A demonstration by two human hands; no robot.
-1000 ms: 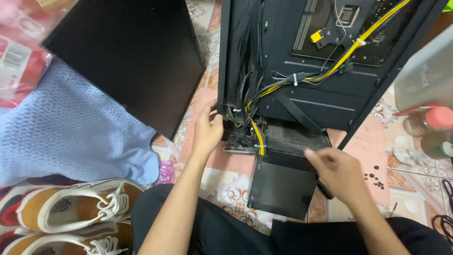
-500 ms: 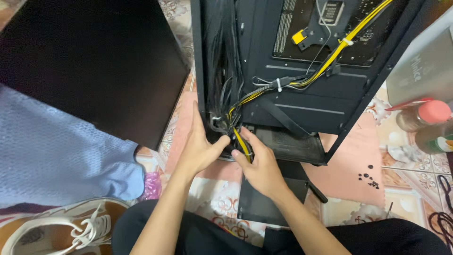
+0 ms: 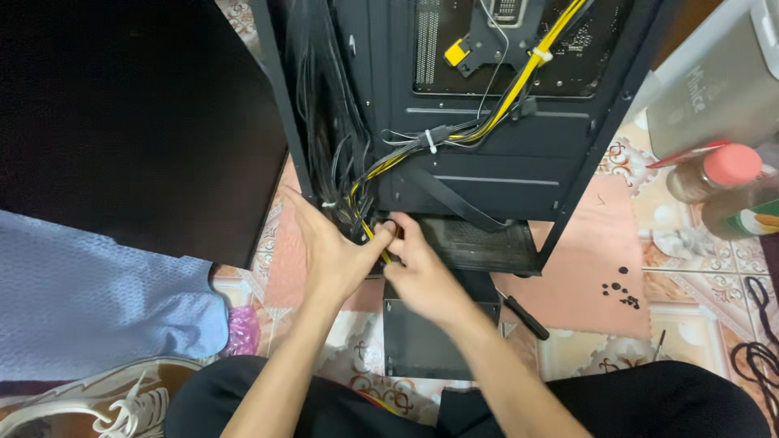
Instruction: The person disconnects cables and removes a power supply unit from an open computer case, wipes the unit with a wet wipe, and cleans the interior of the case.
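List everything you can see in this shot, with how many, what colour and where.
computer case: one, black, open, top centre on the floor
cable bundle: one, black and yellow, running down inside the case to the hands
side panel: one, black, flat at upper left
cloth: one, light blue, left edge
shoe: one showing, white and tan, bottom left
flat box: one, black, on the floor below the case
screwdriver: one, black handle, right of the hands
screws: several, black, loose at right
bottles: two, one with a pink cap, right edge
left hand: at the cables at the case's bottom edge
right hand: beside it, fingers on the yellow cable
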